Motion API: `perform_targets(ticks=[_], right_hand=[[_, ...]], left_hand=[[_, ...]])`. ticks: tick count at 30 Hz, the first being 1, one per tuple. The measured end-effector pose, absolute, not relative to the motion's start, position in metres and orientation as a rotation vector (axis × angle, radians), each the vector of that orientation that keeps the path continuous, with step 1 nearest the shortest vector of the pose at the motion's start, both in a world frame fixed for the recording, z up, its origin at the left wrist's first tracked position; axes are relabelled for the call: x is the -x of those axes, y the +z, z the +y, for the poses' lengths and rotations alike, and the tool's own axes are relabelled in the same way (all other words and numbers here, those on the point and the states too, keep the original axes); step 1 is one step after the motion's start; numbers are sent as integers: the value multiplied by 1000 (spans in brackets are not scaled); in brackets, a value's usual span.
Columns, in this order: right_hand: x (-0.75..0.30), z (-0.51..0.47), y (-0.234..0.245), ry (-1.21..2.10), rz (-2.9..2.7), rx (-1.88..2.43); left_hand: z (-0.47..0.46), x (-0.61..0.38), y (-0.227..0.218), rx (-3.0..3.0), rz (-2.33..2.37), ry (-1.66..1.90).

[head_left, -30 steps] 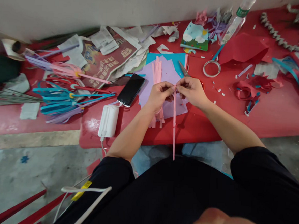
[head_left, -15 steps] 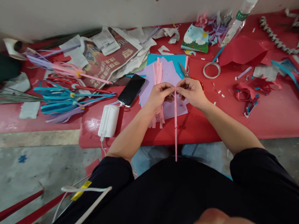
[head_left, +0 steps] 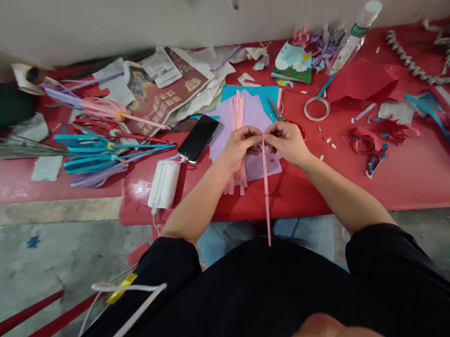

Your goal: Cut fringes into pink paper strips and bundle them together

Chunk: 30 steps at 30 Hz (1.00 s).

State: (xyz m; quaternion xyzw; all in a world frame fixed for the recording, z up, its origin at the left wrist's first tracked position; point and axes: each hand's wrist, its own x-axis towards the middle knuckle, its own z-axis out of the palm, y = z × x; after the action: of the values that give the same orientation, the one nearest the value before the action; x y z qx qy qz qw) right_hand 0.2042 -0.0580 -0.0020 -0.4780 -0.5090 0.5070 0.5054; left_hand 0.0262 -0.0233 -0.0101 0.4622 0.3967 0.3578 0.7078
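Both hands pinch the top end of a long pink paper strip (head_left: 266,191) that hangs down past the red table's front edge (head_left: 398,199). My left hand (head_left: 240,148) grips it from the left, fingers closed; my right hand (head_left: 287,142) pinches it from the right. Under the hands lies a lilac paper sheet (head_left: 254,114) on a blue sheet (head_left: 230,90), with a bundle of several cut pink strips (head_left: 237,118) lying across it.
A black phone (head_left: 198,138) and white power bank (head_left: 164,183) lie left of the hands. Scissors (head_left: 277,109) and a tape roll (head_left: 317,108) sit behind them. Finished paper-strip flowers (head_left: 96,150), newspaper (head_left: 164,91), a plastic bottle (head_left: 353,36) and red paper scraps (head_left: 375,137) crowd the table.
The hands stay pinched at the strip's top. The strip's hanging lower end has swung slightly to the right. The view has shifted a little.
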Motion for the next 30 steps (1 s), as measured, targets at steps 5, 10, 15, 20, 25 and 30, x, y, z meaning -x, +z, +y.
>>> perform_targets(ticks=[5,10,15,20,25,30], right_hand=[[-204,-57,-3,1252,-1211,1154],[-205,-56,-3,1272,-1215,1173],[-206,-55,-5,1297,-1232,1171],[-205,-56,-6,1322,-1230,1121],[-204,-56,-6,1326,-1214,1114],[-206,-55,-5,1307,-1210,1109]], left_hand=[[-24,-26,-8,-1032,868,806],[-22,-25,-10,-1062,863,801],[-21,-24,-9,-1104,839,777],[-21,-26,-10,-1215,822,817],[-21,-27,-10,-1309,740,876],[-22,-25,-9,-1291,687,897]])
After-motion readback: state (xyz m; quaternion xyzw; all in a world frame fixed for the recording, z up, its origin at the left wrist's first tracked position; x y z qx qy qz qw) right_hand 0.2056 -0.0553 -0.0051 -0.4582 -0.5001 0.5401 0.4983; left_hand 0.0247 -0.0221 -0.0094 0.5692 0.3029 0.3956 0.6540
